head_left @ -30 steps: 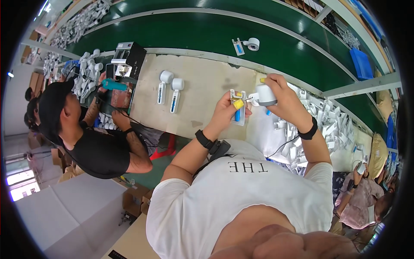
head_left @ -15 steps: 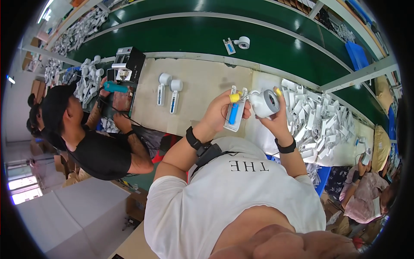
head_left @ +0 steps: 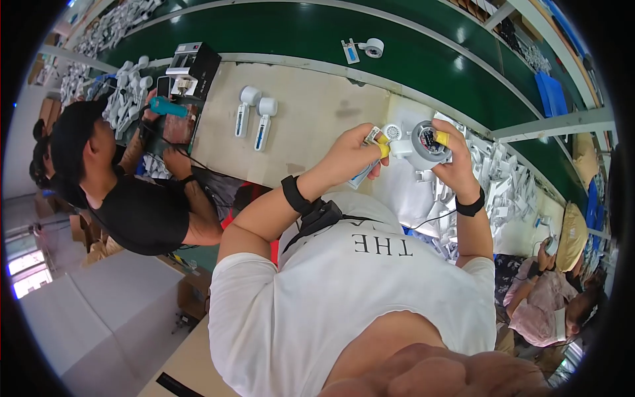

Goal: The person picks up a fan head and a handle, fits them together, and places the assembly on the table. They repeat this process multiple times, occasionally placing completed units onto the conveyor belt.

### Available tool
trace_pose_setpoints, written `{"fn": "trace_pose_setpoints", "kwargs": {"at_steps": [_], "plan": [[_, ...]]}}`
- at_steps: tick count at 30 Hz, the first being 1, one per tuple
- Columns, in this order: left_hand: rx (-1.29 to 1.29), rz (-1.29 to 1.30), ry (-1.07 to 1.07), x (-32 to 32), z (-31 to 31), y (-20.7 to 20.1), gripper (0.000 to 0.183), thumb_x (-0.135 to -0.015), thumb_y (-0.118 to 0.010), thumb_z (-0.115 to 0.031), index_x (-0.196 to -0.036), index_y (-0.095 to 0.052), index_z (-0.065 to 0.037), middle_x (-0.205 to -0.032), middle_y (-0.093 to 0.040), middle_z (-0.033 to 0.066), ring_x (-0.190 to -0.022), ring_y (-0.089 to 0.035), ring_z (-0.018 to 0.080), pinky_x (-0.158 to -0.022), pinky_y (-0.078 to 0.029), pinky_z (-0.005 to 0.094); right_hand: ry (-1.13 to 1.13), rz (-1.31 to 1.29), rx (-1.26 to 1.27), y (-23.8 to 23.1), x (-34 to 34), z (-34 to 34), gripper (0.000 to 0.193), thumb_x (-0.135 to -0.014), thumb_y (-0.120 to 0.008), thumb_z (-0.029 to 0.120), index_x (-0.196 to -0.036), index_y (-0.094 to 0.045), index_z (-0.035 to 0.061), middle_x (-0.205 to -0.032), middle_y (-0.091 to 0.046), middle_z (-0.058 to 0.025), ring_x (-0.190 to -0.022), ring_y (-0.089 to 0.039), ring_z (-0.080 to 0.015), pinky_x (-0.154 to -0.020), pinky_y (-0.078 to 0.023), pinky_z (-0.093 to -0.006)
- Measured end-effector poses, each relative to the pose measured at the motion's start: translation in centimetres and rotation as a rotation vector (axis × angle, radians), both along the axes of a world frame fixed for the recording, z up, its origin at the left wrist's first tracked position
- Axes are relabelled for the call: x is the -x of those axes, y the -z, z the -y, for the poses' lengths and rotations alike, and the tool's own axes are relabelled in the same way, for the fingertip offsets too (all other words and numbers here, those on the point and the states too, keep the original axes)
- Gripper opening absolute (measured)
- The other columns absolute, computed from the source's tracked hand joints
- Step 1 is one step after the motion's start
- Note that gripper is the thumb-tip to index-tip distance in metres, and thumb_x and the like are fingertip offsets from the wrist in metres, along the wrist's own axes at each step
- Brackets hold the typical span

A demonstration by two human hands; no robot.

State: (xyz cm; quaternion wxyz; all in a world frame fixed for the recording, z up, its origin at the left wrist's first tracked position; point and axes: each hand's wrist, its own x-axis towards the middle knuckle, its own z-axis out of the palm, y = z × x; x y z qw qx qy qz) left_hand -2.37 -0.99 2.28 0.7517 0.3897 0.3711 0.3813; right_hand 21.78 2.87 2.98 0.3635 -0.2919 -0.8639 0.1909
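My left hand (head_left: 352, 156), with yellow tape on its thumb, is closed around a white handle housing (head_left: 360, 177) that its fingers mostly cover. The round white fan head (head_left: 418, 156) is gripped in my right hand (head_left: 458, 165), which also has yellow on a finger. Its grey-rimmed open side is turned up, and dark parts with small light bits show inside. A small white disc with holes (head_left: 392, 132) sits between my hands, beside the head. I cannot tell how it joins the other pieces.
Two white fan bodies (head_left: 264, 122) lie on the pale table, left of my hands. A heap of white housings (head_left: 493, 182) spreads to the right. Another opened fan (head_left: 372, 48) rests on the green belt. A co-worker (head_left: 135, 185) works at left, another person (head_left: 546, 298) at right.
The fan head has turned so its open inside shows. The handle has tilted, and the blue cell seen in it before is now hidden by my left hand.
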Motion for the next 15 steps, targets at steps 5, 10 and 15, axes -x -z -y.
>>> {"fn": "trace_pose_setpoints", "kwargs": {"at_steps": [5,10,15], "plan": [[-0.104,-0.12,-0.024,0.2,0.1,0.1,0.01,-0.077,-0.051,-0.007,-0.086,-0.051,-0.001,-0.076,-0.06,0.008,-0.064,-0.058,0.0121,-0.054,-0.046,0.0247,-0.02,0.104,-0.04,-0.3,-0.1,-0.5,0.048,-0.061,-0.071,-0.002,-0.104,-0.053,0.0069,-0.116,-0.054,-0.0117,-0.102,-0.055,-0.0301,-0.085,-0.046,-0.0349],[-0.37,-0.454,0.026,0.4,-0.2,-0.1,0.017,-0.072,-0.057,-0.011,-0.083,-0.051,0.0,-0.07,-0.059,0.0085,-0.061,-0.055,0.0124,-0.054,-0.044,0.0255,-0.08,0.075,0.189,-2.7,0.4,0.1,0.055,-0.063,-0.072,0.005,-0.113,-0.051,0.008,-0.115,-0.052,-0.0118,-0.105,-0.052,-0.0267,-0.087,-0.043,-0.0328],[-0.533,-0.683,0.113,-0.5,0.4,1.2,0.028,-0.067,-0.06,-0.016,-0.086,-0.051,0.002,-0.067,-0.056,0.0132,-0.058,-0.053,0.0186,-0.055,-0.043,0.0298,-0.163,0.213,0.534,-5.7,2.1,-0.8,0.054,-0.072,-0.067,0.012,-0.121,-0.048,0.007,-0.105,-0.052,-0.01,-0.095,-0.051,-0.02,-0.081,-0.041,-0.0282]]}}
